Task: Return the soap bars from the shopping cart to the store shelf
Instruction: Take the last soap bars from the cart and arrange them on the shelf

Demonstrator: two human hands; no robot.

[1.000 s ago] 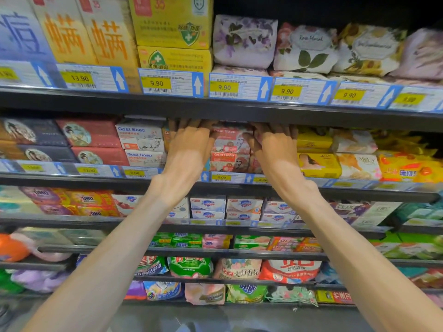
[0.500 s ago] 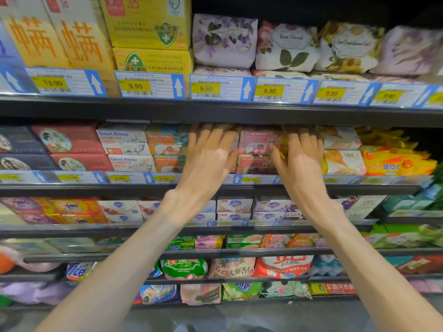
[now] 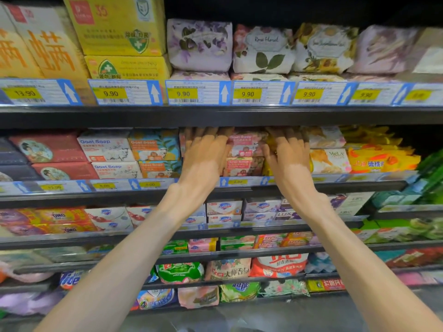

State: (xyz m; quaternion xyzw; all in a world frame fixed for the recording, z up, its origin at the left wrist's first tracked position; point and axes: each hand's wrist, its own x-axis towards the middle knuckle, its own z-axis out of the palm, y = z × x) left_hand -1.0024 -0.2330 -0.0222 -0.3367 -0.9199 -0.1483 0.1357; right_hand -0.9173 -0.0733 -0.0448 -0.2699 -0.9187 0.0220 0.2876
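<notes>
Both hands [image 3: 206,154] deeper among soap bars [image 3: 244,152]

Two hands [image 3: 206,154]; four floral soap packs [image 3: 199,45].

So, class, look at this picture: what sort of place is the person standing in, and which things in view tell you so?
Most likely a shop's soap aisle. Tiered shelves carry yellow price tags with barcodes along their edges, and boxed Goat Soap bars sit stacked in rows. Both hands reach into the second shelf.
</notes>
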